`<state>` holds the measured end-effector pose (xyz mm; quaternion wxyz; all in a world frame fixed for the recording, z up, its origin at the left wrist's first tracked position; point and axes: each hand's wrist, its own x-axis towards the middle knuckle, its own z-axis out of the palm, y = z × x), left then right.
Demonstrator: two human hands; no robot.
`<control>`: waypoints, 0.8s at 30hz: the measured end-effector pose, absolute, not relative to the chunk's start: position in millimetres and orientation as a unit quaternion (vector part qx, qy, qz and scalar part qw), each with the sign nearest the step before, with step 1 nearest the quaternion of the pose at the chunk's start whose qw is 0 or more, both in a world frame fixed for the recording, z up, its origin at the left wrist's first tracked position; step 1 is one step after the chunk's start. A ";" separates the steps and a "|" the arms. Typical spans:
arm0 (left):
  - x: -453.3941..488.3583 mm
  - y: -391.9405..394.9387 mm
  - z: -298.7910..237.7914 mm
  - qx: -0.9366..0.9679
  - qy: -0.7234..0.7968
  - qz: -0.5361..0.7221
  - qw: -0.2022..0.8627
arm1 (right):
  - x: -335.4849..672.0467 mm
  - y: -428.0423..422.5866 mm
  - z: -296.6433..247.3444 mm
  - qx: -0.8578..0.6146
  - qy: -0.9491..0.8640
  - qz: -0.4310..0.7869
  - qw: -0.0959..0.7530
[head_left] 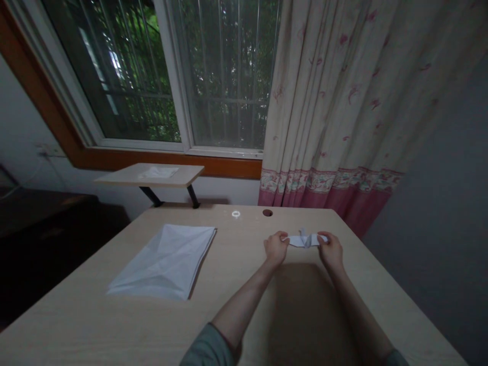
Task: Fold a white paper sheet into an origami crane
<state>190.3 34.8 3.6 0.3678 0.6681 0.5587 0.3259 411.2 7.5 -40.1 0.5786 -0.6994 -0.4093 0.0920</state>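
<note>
A small folded white paper crane [306,240] is stretched between my two hands above the right part of the desk. My left hand [276,247] pinches the end of its left wing. The tip of the right wing is pinched in my right hand [331,250]. A narrow point of paper sticks up at the crane's middle. Both arms reach forward, with a shadow on the desk between them.
A stack of creased white paper sheets [168,262] lies on the left of the wooden desk [125,325]. Behind it, a raised shelf [183,177] holds a crumpled white paper [159,172]. A cable hole [267,213] is near the back edge, before the curtain [328,127].
</note>
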 end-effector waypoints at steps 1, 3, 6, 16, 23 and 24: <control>193.4 34.6 4.8 0.670 0.560 0.325 0.364 | 414.2 8.0 -41.5 -0.706 -0.412 0.078 0.570; 199.1 35.1 6.0 0.672 0.560 0.324 0.361 | 419.3 9.0 -44.7 -0.717 -0.416 0.056 0.557; 204.9 36.6 5.2 0.676 0.557 0.325 0.358 | 424.2 10.8 -49.2 -0.721 -0.430 0.034 0.543; 206.0 40.1 5.6 0.664 0.529 0.374 0.373 | 422.9 12.3 -51.4 -0.709 -0.464 -0.037 0.529; 201.7 42.2 7.2 0.638 0.506 0.420 0.401 | 412.4 4.9 -43.6 -0.688 -0.483 -0.088 0.534; 199.5 42.0 7.8 0.634 0.502 0.427 0.404 | 409.7 3.6 -41.9 -0.683 -0.488 -0.096 0.535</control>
